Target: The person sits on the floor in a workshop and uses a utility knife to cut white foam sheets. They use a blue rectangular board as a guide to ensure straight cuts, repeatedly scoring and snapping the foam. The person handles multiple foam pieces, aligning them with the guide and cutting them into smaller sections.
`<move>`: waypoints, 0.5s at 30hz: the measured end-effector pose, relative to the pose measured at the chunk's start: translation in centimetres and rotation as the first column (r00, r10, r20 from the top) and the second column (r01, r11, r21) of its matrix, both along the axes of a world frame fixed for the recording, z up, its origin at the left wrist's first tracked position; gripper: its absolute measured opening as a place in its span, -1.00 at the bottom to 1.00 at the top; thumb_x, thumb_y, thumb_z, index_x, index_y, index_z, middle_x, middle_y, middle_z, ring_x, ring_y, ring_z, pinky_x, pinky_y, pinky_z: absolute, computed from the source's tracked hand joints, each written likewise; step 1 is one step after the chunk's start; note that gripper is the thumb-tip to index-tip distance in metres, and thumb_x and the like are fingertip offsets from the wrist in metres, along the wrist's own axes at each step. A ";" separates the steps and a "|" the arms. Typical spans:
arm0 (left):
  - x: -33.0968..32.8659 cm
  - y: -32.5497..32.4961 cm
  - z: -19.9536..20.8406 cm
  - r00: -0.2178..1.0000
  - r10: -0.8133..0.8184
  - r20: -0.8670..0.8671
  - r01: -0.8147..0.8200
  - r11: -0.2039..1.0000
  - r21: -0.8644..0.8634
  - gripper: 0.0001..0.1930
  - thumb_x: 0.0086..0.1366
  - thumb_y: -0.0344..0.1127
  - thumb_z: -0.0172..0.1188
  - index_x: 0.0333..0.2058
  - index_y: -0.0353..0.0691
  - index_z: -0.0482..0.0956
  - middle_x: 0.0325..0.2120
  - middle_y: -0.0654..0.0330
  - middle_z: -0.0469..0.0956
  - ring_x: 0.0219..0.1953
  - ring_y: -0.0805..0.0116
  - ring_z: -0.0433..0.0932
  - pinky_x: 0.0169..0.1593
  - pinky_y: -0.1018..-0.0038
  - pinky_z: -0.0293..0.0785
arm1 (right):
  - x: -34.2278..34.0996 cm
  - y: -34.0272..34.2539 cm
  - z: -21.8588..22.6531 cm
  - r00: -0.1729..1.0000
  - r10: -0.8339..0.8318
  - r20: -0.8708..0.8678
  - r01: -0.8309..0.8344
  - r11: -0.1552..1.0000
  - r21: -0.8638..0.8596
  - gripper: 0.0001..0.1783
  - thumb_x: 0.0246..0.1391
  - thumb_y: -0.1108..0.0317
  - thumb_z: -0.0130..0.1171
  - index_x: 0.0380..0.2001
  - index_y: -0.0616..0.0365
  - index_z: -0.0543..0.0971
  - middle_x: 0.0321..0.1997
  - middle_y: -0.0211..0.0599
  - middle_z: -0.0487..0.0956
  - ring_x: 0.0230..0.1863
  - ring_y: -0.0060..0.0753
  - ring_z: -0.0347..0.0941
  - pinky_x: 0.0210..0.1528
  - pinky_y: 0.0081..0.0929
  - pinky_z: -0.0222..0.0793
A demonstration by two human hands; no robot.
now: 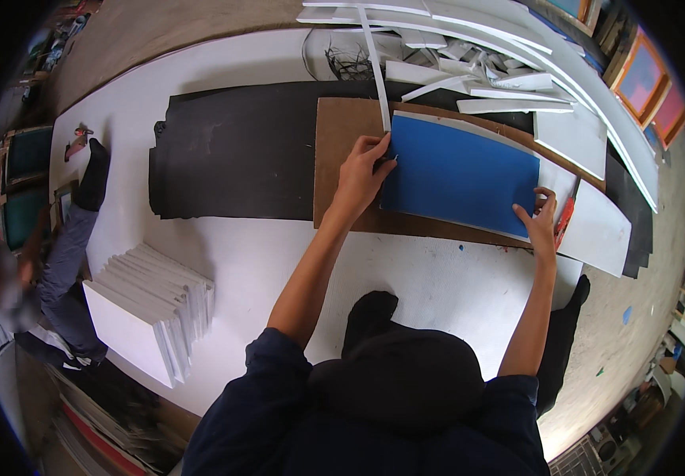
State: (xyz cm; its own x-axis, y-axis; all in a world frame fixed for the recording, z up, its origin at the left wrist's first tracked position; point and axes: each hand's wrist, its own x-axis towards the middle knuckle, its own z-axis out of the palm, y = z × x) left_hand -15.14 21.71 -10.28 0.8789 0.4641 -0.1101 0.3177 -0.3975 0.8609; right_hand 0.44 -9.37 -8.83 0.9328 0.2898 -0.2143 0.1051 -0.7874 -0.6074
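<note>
A blue rectangular board (461, 176) with pale edges lies on a brown board (342, 155). At its left edge, my left hand (364, 176) is closed, thumb and fingers at the board's upper left part. The lower end of a long thin white strip (376, 71) meets that hand's fingertips; whether they touch it I cannot tell. My right hand (543, 222) grips the board's right edge, its thumb on the blue face and its fingers curled at the side. Just right of that hand rests a red-handled cutter (566, 216) on a white sheet (596, 226).
A large black mat (235, 151) extends to the left. White offcuts (469, 75) and long white strips pile up at the back. Several white panels (140, 305) stand stacked at the lower left. Another person (61, 274) sits at the far left, near a small red tool (77, 144).
</note>
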 end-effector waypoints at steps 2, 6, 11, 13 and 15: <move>0.0 -0.1 -0.2 1.000 -0.003 0.017 0.003 1.000 0.000 -0.55 0.14 -0.35 0.13 0.05 -0.06 0.35 -0.12 0.17 0.37 -0.18 0.30 0.45 -0.11 0.43 0.37 | 0.1 -0.1 0.2 0.999 0.034 -0.010 -0.034 0.998 -0.056 -0.38 -0.21 0.35 0.30 -0.05 0.11 0.25 -0.13 -0.20 0.20 -0.13 -0.30 0.21 -0.03 -0.37 0.17; 0.0 -0.1 0.1 1.000 -0.017 0.020 0.017 1.000 -0.023 -0.55 0.16 -0.35 0.11 0.06 -0.10 0.33 -0.11 0.14 0.35 -0.16 0.26 0.45 -0.10 0.41 0.37 | 0.8 -1.2 0.0 0.994 0.045 -0.100 -0.037 0.996 0.083 -0.50 -0.11 0.44 0.15 -0.05 0.14 0.26 -0.12 -0.24 0.23 -0.12 -0.34 0.20 -0.01 -0.41 0.15; -0.3 0.3 0.0 0.998 -0.025 0.064 0.025 1.000 0.000 -0.56 0.16 -0.35 0.10 0.05 -0.09 0.34 -0.11 0.13 0.34 -0.17 0.23 0.46 -0.10 0.40 0.38 | 1.1 -1.7 -0.2 0.993 0.075 -0.097 -0.058 0.985 0.160 -0.60 -0.05 0.49 -0.02 -0.07 0.15 0.27 -0.11 -0.28 0.27 -0.09 -0.36 0.21 0.01 -0.46 0.12; -0.3 0.1 0.0 0.995 -0.045 0.085 0.046 0.999 -0.009 -0.56 0.16 -0.34 0.10 0.05 -0.07 0.34 -0.11 0.14 0.34 -0.17 0.22 0.46 -0.10 0.38 0.38 | 0.9 -2.0 -0.1 0.993 0.066 -0.096 -0.049 0.984 0.170 -0.63 -0.04 0.49 -0.03 -0.10 0.17 0.27 -0.15 -0.27 0.29 -0.10 -0.38 0.21 0.00 -0.45 0.12; -0.5 0.3 0.0 0.997 -0.036 0.074 0.037 0.999 -0.005 -0.56 0.15 -0.34 0.10 0.05 -0.06 0.34 -0.11 0.15 0.34 -0.16 0.22 0.46 -0.09 0.37 0.38 | 0.8 -1.8 -0.1 0.990 0.034 -0.135 -0.008 0.983 0.184 -0.65 -0.04 0.50 -0.03 -0.11 0.16 0.27 -0.17 -0.27 0.29 -0.10 -0.40 0.20 -0.02 -0.46 0.13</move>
